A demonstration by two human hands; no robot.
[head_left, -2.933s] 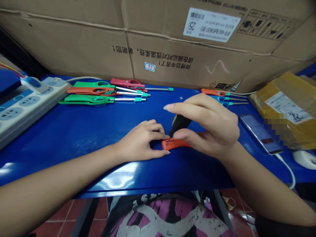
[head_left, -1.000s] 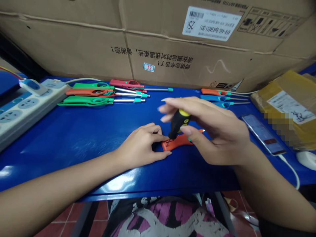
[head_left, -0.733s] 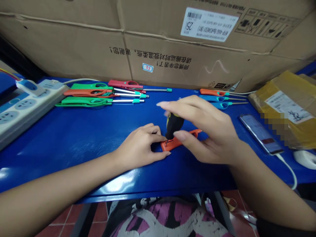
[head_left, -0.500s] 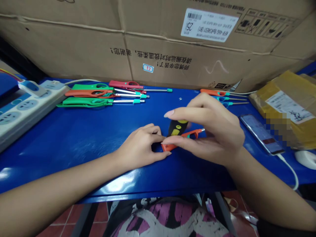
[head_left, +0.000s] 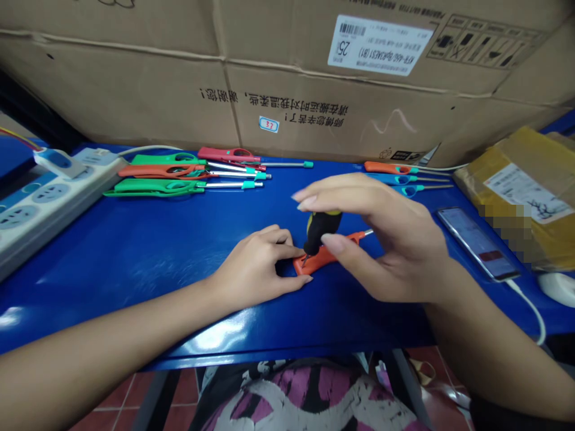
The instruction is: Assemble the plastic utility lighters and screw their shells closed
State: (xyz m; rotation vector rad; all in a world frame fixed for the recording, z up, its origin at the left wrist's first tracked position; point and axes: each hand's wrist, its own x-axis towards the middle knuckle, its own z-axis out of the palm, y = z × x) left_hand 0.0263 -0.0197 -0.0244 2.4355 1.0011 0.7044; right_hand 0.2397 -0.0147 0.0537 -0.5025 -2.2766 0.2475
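Note:
An orange long-nosed lighter (head_left: 321,257) lies on the blue table. My left hand (head_left: 258,263) holds its near-left end between thumb and fingers, pressing it to the surface. A short black-and-yellow screwdriver (head_left: 322,230) stands tilted over that end, its tip at the lighter's body. My right hand (head_left: 390,245) is around the screwdriver handle from above, thumb by the lower handle and index finger stretched out over the top. Its other fingers are partly hidden behind. The lighter's metal nozzle points to the upper right, partly covered by my right hand.
Several green, orange and red lighters (head_left: 162,187) lie at the back left beside a white power strip (head_left: 49,200). More lighters (head_left: 390,169) are at the back right. A phone (head_left: 476,242) on a cable and a taped parcel (head_left: 516,197) lie right. A large cardboard box (head_left: 278,72) stands behind.
My right thumb has moved off the lower screwdriver toward the right, and the fingers have spread. The screwdriver handle has turned, its tip now showing on the lighter. My left hand stays put.

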